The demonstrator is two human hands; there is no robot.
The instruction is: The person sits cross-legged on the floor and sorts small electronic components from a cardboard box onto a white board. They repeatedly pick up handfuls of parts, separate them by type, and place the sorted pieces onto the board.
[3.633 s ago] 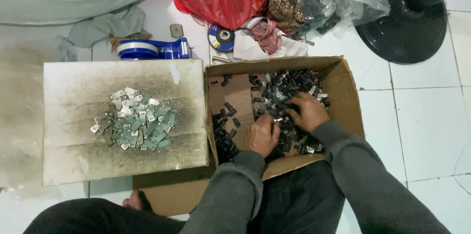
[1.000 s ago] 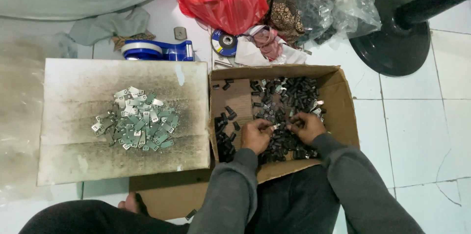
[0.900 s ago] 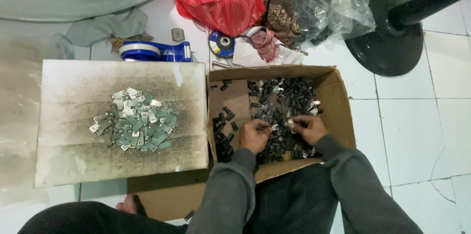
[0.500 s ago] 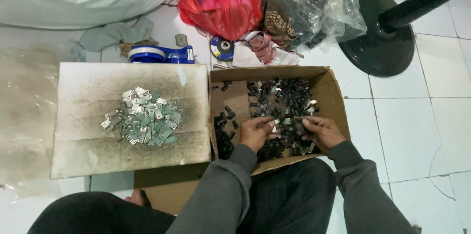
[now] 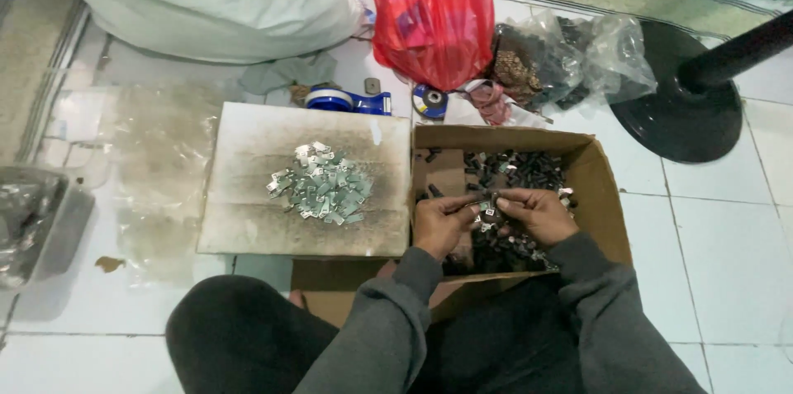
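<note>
Part: we judged the small metal piece (image 5: 486,211) light, stiff, best pinched by its edges.
Grip: left hand (image 5: 440,225) and right hand (image 5: 537,214) pinched it together over the cardboard box (image 5: 603,196).

One head-worn view looks steeply down, near the cardboard box (image 5: 607,196)

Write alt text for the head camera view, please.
Both hands, left hand and right hand, pinch small metal pieces over a cardboard box of dark parts. Beside it, silver pieces lie heaped on a board.
</note>
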